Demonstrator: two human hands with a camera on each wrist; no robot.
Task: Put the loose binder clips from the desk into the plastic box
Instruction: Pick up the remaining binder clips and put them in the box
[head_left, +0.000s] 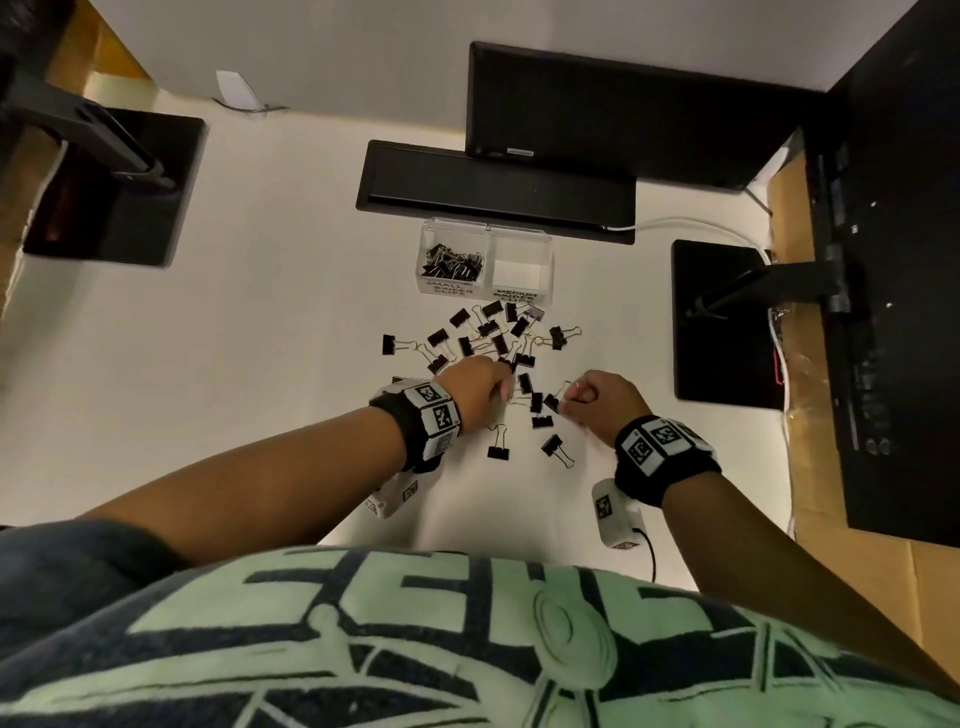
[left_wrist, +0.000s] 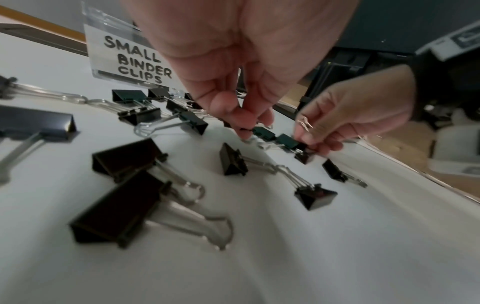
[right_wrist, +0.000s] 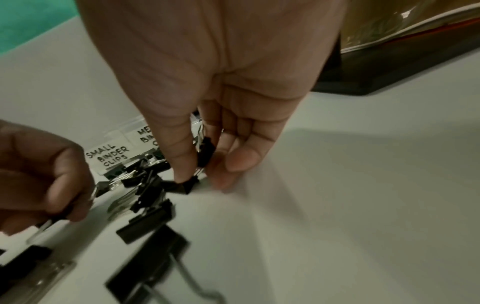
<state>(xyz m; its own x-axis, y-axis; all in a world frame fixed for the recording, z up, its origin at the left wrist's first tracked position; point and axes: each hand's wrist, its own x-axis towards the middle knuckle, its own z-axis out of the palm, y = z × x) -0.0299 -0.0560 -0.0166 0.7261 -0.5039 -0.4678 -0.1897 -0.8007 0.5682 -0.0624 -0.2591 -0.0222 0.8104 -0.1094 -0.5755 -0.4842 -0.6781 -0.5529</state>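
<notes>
Pinching with both hands at once, the person works over a scatter of loose binder clips (head_left: 498, 343) on the white desk (head_left: 260, 364). The left hand (head_left: 475, 387) has its fingers curled down together; the left wrist view shows its fingertips (left_wrist: 244, 131) closing on a small black clip (left_wrist: 263, 132) that lies on the desk, a detail the head view hides under the knuckles. The right hand (head_left: 605, 402) is curled too. Its own wrist view shows thumb and forefinger (right_wrist: 185, 164) pinching the wire handle of a black clip (right_wrist: 188, 186) whose body hangs just under the fingertips, touching or nearly touching the desk, with a second clip (right_wrist: 206, 151) tucked up between the fingers. From the head camera only a dark clip at that hand's fingertips can be made out.

Beyond both sets of fingers stands the clear plastic box (head_left: 540, 244), two compartments side by side. The head view alone looks into them: the one labelled SMALL BINDER CLIPS holds a heap of clips (head_left: 452, 262), and the one labelled MEDIUM shows none. The wrist views see only the labelled front walls. More clips lie between the fingers and the box, and a few lie nearer the wrists. Black monitor stands (head_left: 722, 322) sit well off to either side.
</notes>
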